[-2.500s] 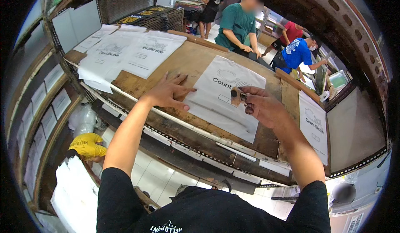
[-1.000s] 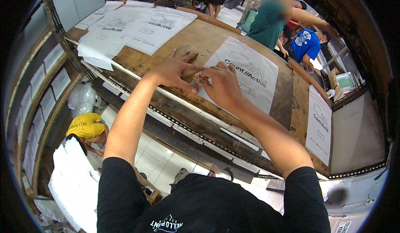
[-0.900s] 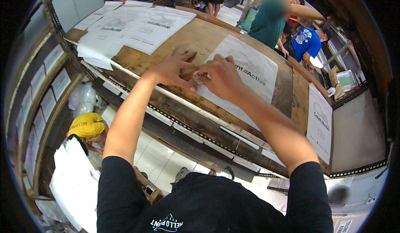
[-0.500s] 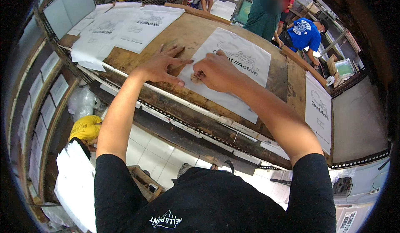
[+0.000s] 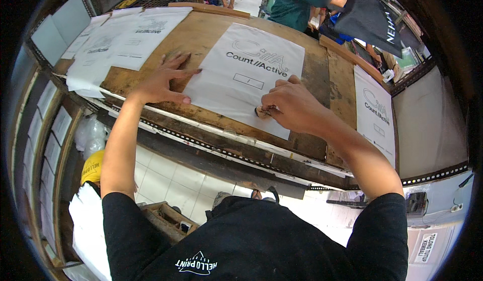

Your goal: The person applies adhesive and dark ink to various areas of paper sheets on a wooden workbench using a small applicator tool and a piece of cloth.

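A thin white sheet point(image 5: 211, 87) with grey outlined lettering, black print and a small box lies flat on the brown wooden board point(image 5: 193, 34). My left hand point(image 5: 160, 82) rests palm down with fingers spread, its thumb and fingertips at the sheet's left edge. Closed around a small beige wad with a dark edge point(image 5: 261, 112), my right hand point(image 5: 297, 105) presses near the sheet's lower right corner. Faint smudges show on the sheet beside the wad, whose exact kind I cannot make out.
Overlapping printed sheets point(image 5: 126, 42) lie at the board's left end, another point(image 5: 375, 110) at its right. A perforated metal edge point(image 5: 201, 143) runs along the front. Beyond the board, a person in green point(image 5: 292, 4) stands near a raised black cloth bag point(image 5: 370, 19).
My right hand has moved with the wad toward the sheet's lower right, uncovering the printed box. My left hand stays spread at the left edge. A black bag now appears behind.
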A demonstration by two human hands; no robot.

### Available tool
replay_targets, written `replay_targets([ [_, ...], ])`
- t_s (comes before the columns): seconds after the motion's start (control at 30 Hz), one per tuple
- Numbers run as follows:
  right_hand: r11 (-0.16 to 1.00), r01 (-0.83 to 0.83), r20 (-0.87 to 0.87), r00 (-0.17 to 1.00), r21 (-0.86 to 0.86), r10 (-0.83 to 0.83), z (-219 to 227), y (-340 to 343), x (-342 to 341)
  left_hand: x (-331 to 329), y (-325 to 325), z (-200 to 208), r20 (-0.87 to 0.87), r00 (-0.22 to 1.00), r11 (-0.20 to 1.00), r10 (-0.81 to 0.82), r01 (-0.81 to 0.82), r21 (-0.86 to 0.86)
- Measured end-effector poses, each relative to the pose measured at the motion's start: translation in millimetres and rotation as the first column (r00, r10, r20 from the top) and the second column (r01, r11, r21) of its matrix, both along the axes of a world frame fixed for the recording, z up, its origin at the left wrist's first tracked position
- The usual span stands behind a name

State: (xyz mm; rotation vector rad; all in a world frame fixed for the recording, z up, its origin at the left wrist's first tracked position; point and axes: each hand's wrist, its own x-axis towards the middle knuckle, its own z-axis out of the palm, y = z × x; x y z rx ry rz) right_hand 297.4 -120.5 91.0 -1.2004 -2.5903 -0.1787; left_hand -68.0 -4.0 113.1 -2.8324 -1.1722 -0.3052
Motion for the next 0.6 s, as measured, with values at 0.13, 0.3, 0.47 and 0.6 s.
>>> replay_targets([
  [0.13,0.999,-0.034,-0.040,0.999,0.005,0.034,3,-11,14,-9,-6,5,-0.066,0.996,0.994,0.056,-0.050,0.100],
  [0.3,0.999,0.032,0.037,0.999,-0.037,-0.031,4,-23,25,-8,-7,9,-0.092,0.993,0.992,0.072,-0.062,0.112],
  [0.47,0.991,0.082,0.117,0.991,-0.107,-0.069,12,-22,30,6,-5,12,-0.047,0.998,0.999,0.030,-0.029,0.025],
  [0.6,0.950,0.098,0.080,0.994,-0.297,-0.078,27,-8,42,30,0,7,-0.020,0.999,0.999,-0.040,0.039,-0.037],
])
